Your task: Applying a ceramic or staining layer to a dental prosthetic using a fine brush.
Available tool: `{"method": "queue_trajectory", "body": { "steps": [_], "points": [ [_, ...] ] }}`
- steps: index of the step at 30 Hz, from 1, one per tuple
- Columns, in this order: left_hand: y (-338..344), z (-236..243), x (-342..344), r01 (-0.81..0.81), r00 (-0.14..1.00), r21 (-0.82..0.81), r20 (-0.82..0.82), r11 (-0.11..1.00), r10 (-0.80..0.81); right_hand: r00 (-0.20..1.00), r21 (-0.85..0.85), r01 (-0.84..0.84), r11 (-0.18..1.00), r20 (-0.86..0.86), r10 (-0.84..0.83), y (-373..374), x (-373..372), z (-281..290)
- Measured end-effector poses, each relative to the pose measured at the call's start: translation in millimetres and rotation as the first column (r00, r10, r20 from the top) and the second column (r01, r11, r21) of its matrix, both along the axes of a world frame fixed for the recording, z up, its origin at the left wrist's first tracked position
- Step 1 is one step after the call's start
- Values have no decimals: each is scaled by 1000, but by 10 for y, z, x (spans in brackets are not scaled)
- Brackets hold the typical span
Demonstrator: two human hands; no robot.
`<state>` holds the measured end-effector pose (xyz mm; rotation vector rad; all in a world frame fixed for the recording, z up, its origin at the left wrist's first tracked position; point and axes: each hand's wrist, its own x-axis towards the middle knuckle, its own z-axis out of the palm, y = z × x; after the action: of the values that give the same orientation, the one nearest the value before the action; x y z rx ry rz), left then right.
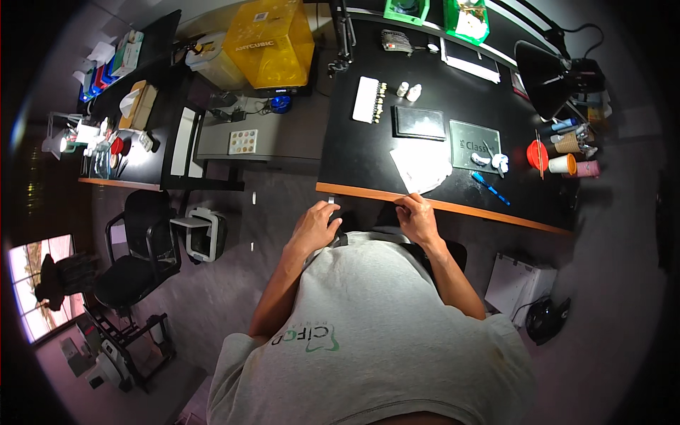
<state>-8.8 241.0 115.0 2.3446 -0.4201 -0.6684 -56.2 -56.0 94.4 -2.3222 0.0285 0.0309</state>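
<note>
My left hand [317, 227] is closed beside a small silvery object [331, 201] just below the desk's orange front edge [361, 192]; what it grips is unclear. My right hand [418, 219] has curled fingers at that edge, their contents hidden. Above it lie white papers [418, 166], a dark flat case [418, 122], a glass slab [467, 138] with small white items and a blue pen [490, 188]. A shade-tab card [366, 99] and two small bottles [414, 92] are farther back.
A black lamp [538, 78] overhangs the desk's right, above cups [562, 164]. A yellow cover [269, 46] stands back left over a grey table [276, 138]. A black chair [138, 255] and grey plastic unit [202, 234] are at left, a white box [517, 280] below right.
</note>
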Motion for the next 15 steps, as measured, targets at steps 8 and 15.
{"method": "queue_trajectory", "body": {
  "steps": [8,15],
  "points": [
    [-439,-388,52,171,939,187,266,967,-217,980,-453,-194,870,-140,145,357,40,-133],
    [-441,-640,58,241,936,254,194,937,-294,970,-449,-177,876,-228,79,451,155,-50]
  ]
}}
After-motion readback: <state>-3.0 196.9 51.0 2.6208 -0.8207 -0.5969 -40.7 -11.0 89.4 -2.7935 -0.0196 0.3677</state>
